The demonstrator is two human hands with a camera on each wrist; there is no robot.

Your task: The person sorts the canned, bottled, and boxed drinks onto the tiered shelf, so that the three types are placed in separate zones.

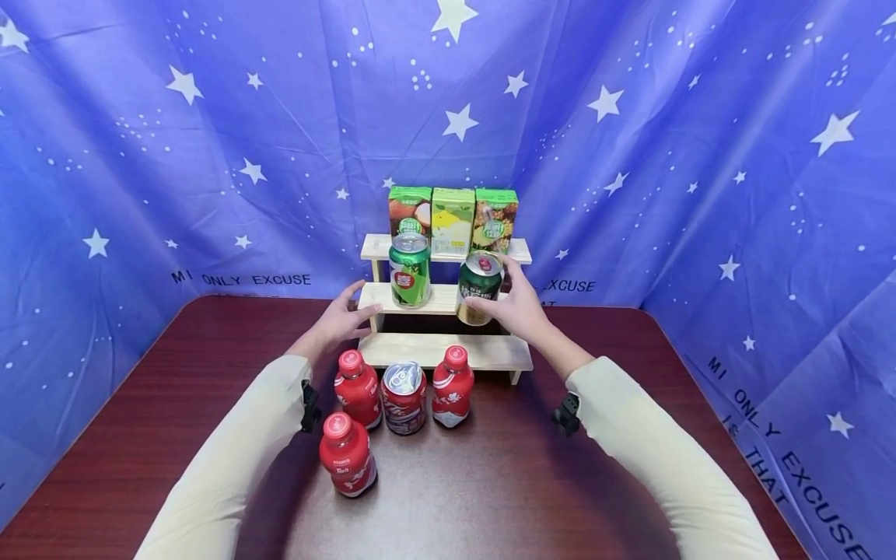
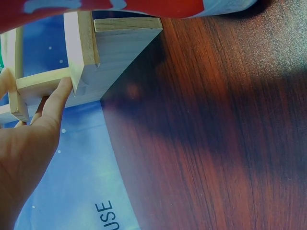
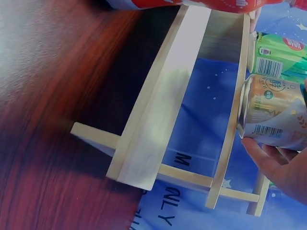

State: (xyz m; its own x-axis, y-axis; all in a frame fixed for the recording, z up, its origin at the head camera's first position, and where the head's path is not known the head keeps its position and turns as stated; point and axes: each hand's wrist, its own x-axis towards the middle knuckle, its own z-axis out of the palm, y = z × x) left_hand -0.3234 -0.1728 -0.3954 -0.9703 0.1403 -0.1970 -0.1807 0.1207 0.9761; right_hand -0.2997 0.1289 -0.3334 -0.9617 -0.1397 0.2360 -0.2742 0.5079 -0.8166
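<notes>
- Two hands were at a three-tier wooden shelf (image 1: 442, 350) standing at the back of a dark wood-grain worktop (image 1: 210, 373).
- The right hand (image 1: 516, 307) had its fingers curled round a dark green drink can (image 1: 479, 286), thumb on the near side, holding it tilted at the right part of the middle tier.
- From the right wrist view, the can's base was at the front edge of that tier's plank, and the thumb lay under the can's side.
- The left hand (image 1: 343, 319) rested against the left end of the middle tier, fingers relaxed and straight, grasping nothing.
- The left wrist view showed one fingertip (image 2: 64, 88) touching the shelf's side frame.
- A bright green can (image 1: 409, 268) stood upright on the left part of the middle tier, apart from the held can.
- Three green juice cartons (image 1: 453, 220) stood side by side on the top tier.
- The bottom tier carried nothing.
- On the worktop in front of the shelf, a red can (image 1: 403, 397) stood between two red bottles (image 1: 358, 386) and (image 1: 453, 385), just beside each.
- A third red bottle (image 1: 346, 455) stood nearer the person, to the left.
- Blue star-printed cloth (image 1: 630, 155) hung behind and at both sides.
</notes>
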